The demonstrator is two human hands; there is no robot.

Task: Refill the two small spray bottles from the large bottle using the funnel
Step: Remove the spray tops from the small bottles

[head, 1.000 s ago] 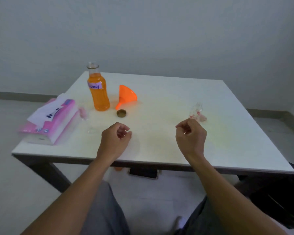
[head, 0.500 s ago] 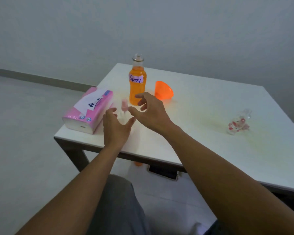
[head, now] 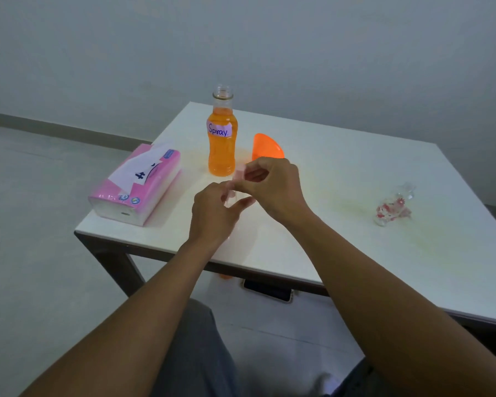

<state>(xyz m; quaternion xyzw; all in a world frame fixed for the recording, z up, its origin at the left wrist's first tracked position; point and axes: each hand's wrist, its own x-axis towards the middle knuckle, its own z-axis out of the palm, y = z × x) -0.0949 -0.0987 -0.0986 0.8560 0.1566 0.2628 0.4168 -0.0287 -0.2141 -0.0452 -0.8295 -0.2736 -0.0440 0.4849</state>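
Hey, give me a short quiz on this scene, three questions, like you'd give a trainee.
1. True or false: the large bottle has its cap on.
2. What do the left hand and right hand hold between them? A) funnel B) small spray bottle C) tissue pack
3. Fill in: the second spray bottle lies on its ____ on the table.
Key: 1 false; 2 B; 3 side.

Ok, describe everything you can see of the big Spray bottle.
The large bottle is clear plastic, with orange liquid up to its shoulder; neck empty, mouth uncapped. A pale label handwritten "Spray" sits on its upper body. It stands upright on the white table between the pink tissue pack and the orange funnel. Only the table visibly touches it; left hand and right hand hold a small spray bottle just in front.
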